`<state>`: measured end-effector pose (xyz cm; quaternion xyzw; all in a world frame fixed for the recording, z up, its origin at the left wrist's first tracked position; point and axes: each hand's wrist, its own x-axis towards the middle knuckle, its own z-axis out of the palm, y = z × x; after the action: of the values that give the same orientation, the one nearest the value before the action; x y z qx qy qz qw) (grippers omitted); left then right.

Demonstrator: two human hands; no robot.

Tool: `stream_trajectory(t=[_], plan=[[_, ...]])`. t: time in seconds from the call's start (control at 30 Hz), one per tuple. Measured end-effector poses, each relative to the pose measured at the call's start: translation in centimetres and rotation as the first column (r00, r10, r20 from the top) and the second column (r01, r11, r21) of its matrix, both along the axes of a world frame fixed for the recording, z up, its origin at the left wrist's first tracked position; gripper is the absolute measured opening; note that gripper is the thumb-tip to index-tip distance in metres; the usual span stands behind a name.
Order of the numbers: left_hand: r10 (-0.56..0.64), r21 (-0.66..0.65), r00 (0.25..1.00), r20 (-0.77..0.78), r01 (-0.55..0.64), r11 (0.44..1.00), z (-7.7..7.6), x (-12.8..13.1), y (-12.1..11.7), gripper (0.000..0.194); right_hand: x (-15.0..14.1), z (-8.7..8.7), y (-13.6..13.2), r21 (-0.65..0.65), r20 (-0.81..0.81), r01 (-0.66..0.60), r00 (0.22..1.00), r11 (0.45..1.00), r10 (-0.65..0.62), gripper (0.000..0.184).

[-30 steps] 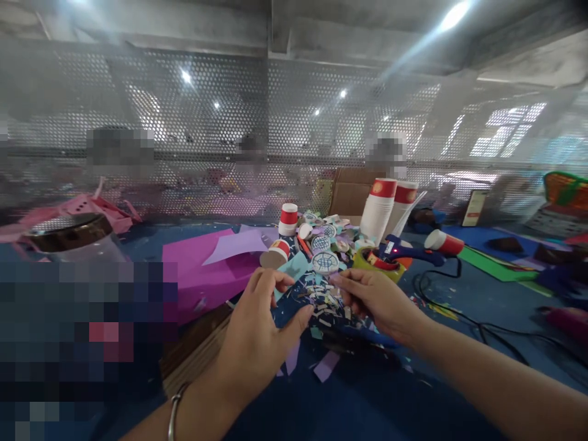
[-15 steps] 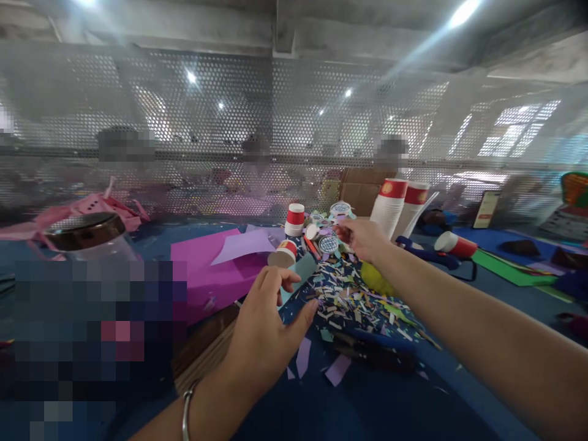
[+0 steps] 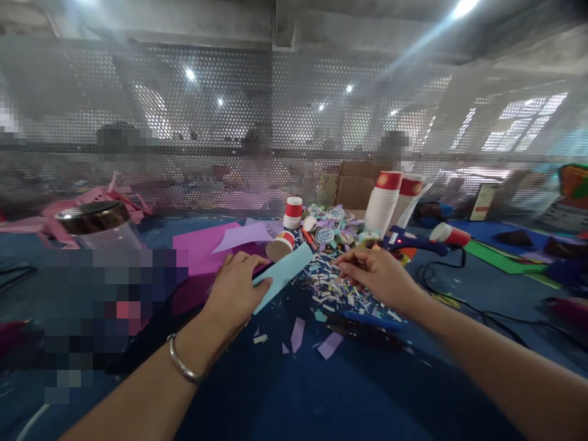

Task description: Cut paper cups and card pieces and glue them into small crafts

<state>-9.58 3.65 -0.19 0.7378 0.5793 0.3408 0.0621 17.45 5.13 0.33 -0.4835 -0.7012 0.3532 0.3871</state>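
Note:
My left hand is at the left edge of a light blue paper strip. Its thumb lies over the strip's edge, apart from the fingers, which reach over magenta paper. Over a scatter of small paper scraps, my right hand has its fingers bent in against the thumb; anything between them is too small to make out. Behind the strip a red and white paper cup lies on its side. Round pieces with a blue grid pattern sit in a heap beyond the scraps.
Stacked paper cups stand behind my right hand, beside a dark blue glue gun with a trailing cord. A lidded jar is at the left. Green paper lies at the right. A perforated metal screen rises behind the table.
My right hand has drawn back from the heap of round pieces to above the scraps. My left hand has moved left and lower, and more of the light blue strip shows.

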Motion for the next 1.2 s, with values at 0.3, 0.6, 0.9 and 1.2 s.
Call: stream_trajectory(t=[0.3,0.6,0.9,1.2], plan=[[-0.03,-0.178,0.956,0.293,0.086,0.98,0.9,1.5,-0.4,0.014,1.1,-0.3,-1.5,0.143,0.199,-0.099,0.977,0.985,0.07,0.015],[0.066,-0.417,0.713,0.698,0.331,0.847,2.5,3.7,-2.5,0.022,1.6,0.2,-2.1,0.447,0.396,-0.142,0.917,0.883,-0.053,0.012],[-0.029,-0.334,0.854,0.52,0.235,0.913,2.1,2.4,-1.8,0.026,1.3,0.8,-2.8,0.527,0.251,0.051,0.944,0.849,-0.213,0.041],[-0.106,-0.241,0.983,0.148,0.14,0.96,0.7,1.6,-0.8,0.013,1.6,-0.1,-1.6,0.428,0.44,-0.149,0.896,0.891,-0.062,0.016]])
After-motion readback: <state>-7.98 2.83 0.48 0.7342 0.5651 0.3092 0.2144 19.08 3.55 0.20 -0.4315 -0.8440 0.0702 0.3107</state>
